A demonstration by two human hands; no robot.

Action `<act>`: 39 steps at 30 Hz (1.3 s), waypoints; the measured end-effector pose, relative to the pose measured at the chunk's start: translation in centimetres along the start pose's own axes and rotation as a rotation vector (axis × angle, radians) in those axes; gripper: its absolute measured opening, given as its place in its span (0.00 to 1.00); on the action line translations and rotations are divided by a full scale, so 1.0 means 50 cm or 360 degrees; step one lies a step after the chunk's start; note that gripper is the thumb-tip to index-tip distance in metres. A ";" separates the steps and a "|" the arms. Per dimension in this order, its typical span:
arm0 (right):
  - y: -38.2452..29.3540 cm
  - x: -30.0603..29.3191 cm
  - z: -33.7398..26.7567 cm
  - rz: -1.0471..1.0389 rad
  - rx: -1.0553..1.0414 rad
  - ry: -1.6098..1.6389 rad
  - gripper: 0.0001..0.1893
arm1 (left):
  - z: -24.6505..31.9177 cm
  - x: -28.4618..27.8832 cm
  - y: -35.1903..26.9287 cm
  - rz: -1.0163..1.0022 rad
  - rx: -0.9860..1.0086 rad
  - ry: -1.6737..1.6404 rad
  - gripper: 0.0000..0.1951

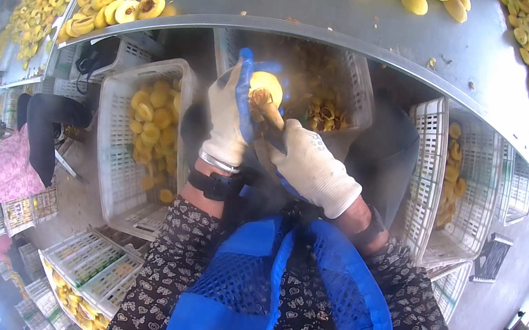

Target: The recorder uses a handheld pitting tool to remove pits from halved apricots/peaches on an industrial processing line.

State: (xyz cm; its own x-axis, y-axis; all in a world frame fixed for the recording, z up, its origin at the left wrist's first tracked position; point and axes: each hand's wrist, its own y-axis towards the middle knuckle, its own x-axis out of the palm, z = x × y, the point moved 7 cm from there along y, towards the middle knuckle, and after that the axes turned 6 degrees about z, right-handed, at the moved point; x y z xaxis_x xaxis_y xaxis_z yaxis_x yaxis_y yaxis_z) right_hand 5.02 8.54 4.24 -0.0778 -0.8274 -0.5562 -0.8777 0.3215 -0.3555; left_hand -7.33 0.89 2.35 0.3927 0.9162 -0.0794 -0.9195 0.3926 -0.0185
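Observation:
My left hand [225, 114], in a white knit glove with a blue-coated palm, holds up a yellow peach half [267, 84]. My right hand [317, 166], gloved the same way, grips a short brown-handled tool [272, 115] whose end meets the lower side of the fruit. That end is blurred, and fruit flesh or a pit covers part of it. Beneath the hands, a white plastic crate [361, 89] contains brown and yellow scraps [325, 115], which look like pits and trimmings.
A metal table [291, 4] runs ahead, with peach halves [127, 11] at left and whole-looking fruit [415, 1] beyond. Crates with peaches stand left [107, 149] and right [422, 176] of my legs. Another person [12, 165] sits at far left. More crates [95, 268] are stacked behind.

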 end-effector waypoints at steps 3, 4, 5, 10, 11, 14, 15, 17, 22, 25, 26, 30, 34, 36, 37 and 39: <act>-0.004 0.033 0.039 -0.0498 0.0223 0.0379 0.18 | -0.026 0.021 -0.017 -0.0157 -0.0649 -0.0337 0.27; -0.011 0.046 0.044 -0.0633 0.0224 0.0746 0.16 | -0.032 0.017 -0.013 -0.0245 -0.0690 -0.0277 0.27; -0.018 0.053 0.049 -0.0643 0.0229 0.0748 0.16 | -0.037 0.021 -0.013 -0.0239 -0.0699 -0.0276 0.27; -0.037 0.077 0.062 -0.0796 0.0667 0.1824 0.14 | -0.074 0.029 -0.008 -0.0140 -0.0755 -0.0785 0.28; -0.037 0.078 0.054 -0.0873 0.0645 0.1987 0.14 | -0.079 0.033 -0.008 -0.0102 -0.0793 -0.1102 0.28; -0.026 0.096 0.047 -0.0672 0.0561 0.1735 0.12 | -0.124 0.009 -0.001 -0.0131 -0.0529 -0.0630 0.27; -0.021 0.092 0.052 -0.0483 0.0495 0.1525 0.12 | -0.098 0.006 0.000 -0.0125 -0.0251 -0.0179 0.27; -0.024 0.085 0.055 -0.0512 0.0531 0.1308 0.11 | -0.089 0.008 -0.014 -0.0080 -0.0383 -0.0246 0.26; -0.046 0.109 0.052 -0.1033 0.0812 0.2101 0.13 | -0.102 0.028 -0.014 -0.0055 -0.0681 -0.0598 0.20; -0.060 0.109 0.047 -0.1546 0.0804 0.2659 0.14 | -0.104 0.028 -0.010 -0.0103 -0.0699 -0.0532 0.21; -0.063 0.110 0.053 -0.1493 0.0791 0.2758 0.16 | -0.105 0.027 -0.009 -0.0118 -0.0710 -0.0513 0.19; -0.058 0.129 0.038 -0.1719 0.0531 0.3310 0.18 | -0.085 0.028 -0.005 -0.0076 -0.0703 -0.0559 0.18; -0.036 0.137 0.038 -0.1818 0.0458 0.3600 0.17 | -0.041 0.039 0.011 -0.0108 -0.0512 -0.0434 0.22; -0.024 0.132 0.029 -0.1860 0.0370 0.3627 0.17 | -0.026 0.037 0.024 -0.0074 -0.0405 -0.0375 0.22; -0.018 0.125 0.020 -0.1888 0.0291 0.3662 0.18 | -0.022 0.035 0.029 -0.0045 -0.0399 -0.0355 0.22; -0.013 0.127 0.011 -0.1901 0.0351 0.3731 0.18 | -0.014 0.032 0.038 0.0011 -0.0392 -0.0315 0.21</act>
State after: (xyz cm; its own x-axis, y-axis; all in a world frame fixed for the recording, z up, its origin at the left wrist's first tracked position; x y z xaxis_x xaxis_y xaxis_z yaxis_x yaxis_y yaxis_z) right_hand 5.32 3.31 0.53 -0.0994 0.4602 0.8822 -0.8944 -0.4298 0.1235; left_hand -8.44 3.06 1.48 0.3594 0.9261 0.1150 -0.8884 0.3772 -0.2615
